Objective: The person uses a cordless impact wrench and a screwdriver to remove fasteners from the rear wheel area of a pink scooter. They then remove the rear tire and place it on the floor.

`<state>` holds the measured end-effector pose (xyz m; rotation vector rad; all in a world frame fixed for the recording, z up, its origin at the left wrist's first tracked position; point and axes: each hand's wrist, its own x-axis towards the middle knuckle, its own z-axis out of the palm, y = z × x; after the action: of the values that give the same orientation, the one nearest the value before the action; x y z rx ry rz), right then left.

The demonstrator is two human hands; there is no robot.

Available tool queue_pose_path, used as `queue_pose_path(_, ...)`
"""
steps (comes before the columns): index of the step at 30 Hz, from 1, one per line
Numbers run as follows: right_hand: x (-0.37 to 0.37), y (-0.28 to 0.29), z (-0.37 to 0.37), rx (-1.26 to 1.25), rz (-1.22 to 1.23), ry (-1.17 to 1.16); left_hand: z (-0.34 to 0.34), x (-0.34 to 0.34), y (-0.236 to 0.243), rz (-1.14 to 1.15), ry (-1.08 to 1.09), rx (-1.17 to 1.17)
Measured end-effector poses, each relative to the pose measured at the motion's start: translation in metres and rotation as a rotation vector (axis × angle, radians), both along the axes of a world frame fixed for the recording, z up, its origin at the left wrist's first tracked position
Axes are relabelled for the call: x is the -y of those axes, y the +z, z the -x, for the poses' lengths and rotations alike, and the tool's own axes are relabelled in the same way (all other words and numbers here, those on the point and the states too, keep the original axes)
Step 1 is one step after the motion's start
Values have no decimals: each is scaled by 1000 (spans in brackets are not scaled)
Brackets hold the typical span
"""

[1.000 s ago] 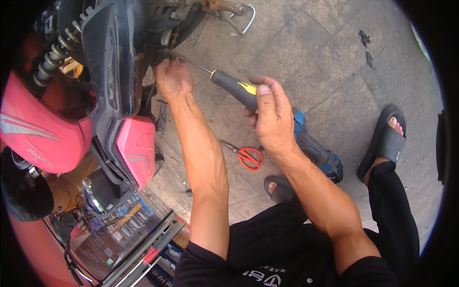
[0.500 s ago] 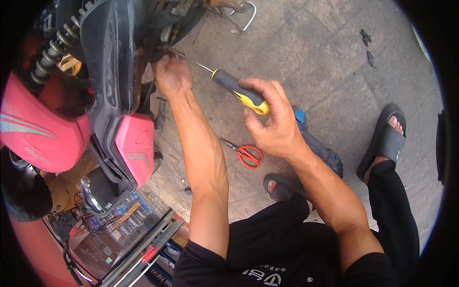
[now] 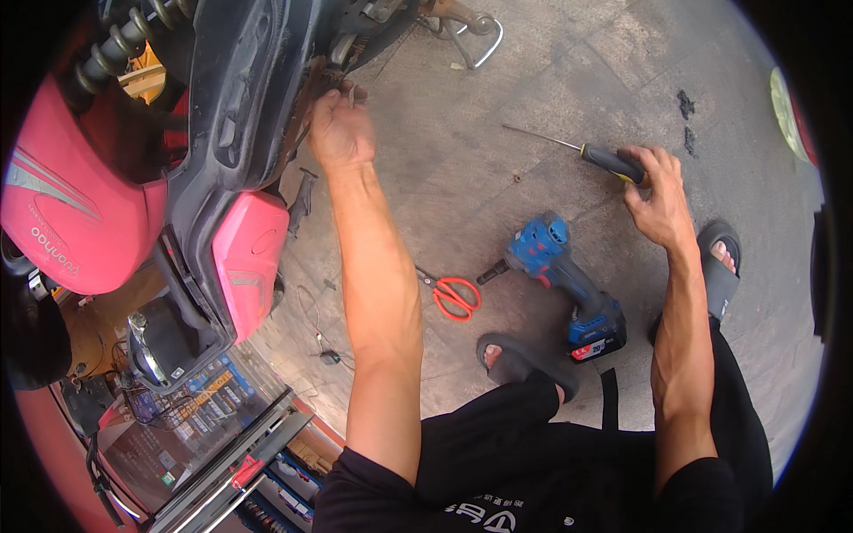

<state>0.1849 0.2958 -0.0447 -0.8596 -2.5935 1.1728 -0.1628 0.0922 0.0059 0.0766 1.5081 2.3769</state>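
My right hand (image 3: 659, 197) is closed round the black and yellow handle of a screwdriver (image 3: 613, 163), out over the floor at the right. Its thin shaft points left, apart from everything else. At the lower edge of a pink and black scooter (image 3: 253, 98), my left hand (image 3: 345, 135) is turned palm up. Its fingers curl at the scooter's dark underside, and whatever they grip is hidden. Between my forearms, red-handled scissors (image 3: 457, 298) lie on the floor. Beside them rests a blue cordless impact wrench (image 3: 560, 266) with a black socket.
A metal stand (image 3: 484, 35) juts from the scooter at the top. Below the scooter, at the lower left, is a glass-topped cabinet (image 3: 160, 444) with boxes inside. A thin cable (image 3: 313, 320) lies near it. My sandalled feet are on the paved floor (image 3: 569, 71).
My right hand has drawn the screwdriver away from the scooter to the right, uncovering the impact wrench. My left hand stays at the scooter's underside; the whole view has shifted slightly.
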Motion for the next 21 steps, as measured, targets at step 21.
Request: queue_pose_path(21,97,80,291,-155,1004,-64,12,12,-7,-92,-298,-40)
